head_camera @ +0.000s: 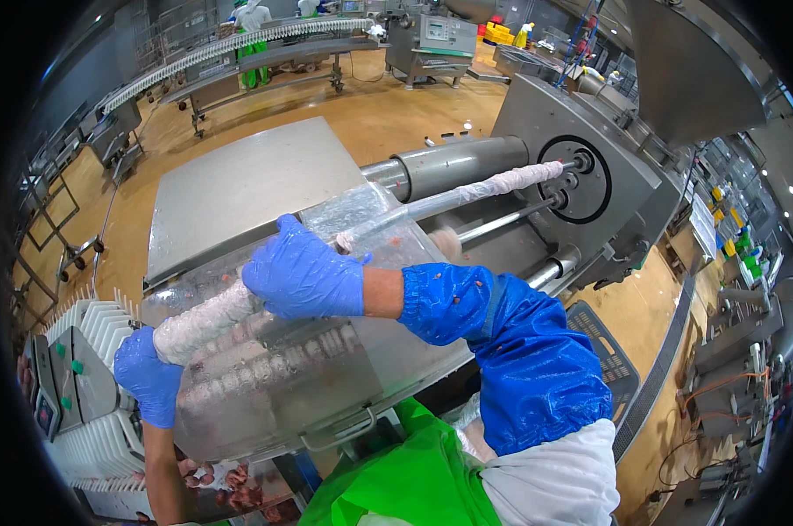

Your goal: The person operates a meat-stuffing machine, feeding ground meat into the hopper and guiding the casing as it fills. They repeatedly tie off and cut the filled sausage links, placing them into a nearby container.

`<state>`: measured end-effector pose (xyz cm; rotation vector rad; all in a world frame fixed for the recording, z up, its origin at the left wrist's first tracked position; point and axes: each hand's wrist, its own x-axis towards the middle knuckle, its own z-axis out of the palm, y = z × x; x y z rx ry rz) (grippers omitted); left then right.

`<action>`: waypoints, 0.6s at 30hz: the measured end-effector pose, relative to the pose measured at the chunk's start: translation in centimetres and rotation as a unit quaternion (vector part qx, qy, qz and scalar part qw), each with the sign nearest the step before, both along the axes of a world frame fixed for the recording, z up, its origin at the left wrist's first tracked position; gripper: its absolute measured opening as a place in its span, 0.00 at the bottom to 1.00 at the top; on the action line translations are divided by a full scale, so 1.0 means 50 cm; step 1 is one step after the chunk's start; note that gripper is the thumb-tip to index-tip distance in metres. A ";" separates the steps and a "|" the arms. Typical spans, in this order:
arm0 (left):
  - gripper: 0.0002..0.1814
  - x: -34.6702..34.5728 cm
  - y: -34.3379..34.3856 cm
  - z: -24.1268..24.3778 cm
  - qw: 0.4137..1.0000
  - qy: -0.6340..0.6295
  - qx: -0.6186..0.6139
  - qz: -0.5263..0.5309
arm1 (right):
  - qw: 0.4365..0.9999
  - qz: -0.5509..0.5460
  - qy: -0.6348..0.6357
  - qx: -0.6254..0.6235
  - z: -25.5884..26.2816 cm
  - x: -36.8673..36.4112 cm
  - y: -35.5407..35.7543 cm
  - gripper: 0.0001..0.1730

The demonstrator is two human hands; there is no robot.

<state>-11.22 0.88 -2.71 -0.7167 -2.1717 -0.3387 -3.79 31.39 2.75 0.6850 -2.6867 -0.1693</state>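
Note:
A length of bunched, whitish sausage casing [206, 322] stretches between my two blue-gloved hands, above the clear plastic cover of a stainless-steel sausage filling machine [569, 105]. My left hand [148, 371] is closed around its lower left end. The other end is in my right hand [304, 273], fingers curled round it. Up and to the right, more gathered casing [511, 181] sits on a long metal stuffing tube that runs to the machine's round turret plate. A second metal tube [508, 220] lies below it, with a blurred pale piece at its near end.
White hanging hooks [101, 414] and a control box with green buttons [74, 368] stand at the left. Raw meat pieces [239, 486] lie below. A dark plastic crate [603, 355] is on the floor at right. A conveyor [239, 43] and co-workers are farther back.

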 end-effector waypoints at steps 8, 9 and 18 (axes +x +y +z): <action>0.20 0.006 0.013 0.008 1.000 0.016 0.000 -0.020 | 0.959 -0.278 0.043 -0.026 -0.025 0.171 0.502 0.12; 0.20 0.004 0.017 0.005 1.000 0.016 0.005 -0.019 | 0.955 -0.285 0.087 0.019 -0.029 0.198 0.569 0.11; 0.18 0.003 0.002 0.006 1.000 0.007 -0.007 -0.008 | 0.984 0.010 -0.056 -0.170 -0.019 0.028 0.110 0.20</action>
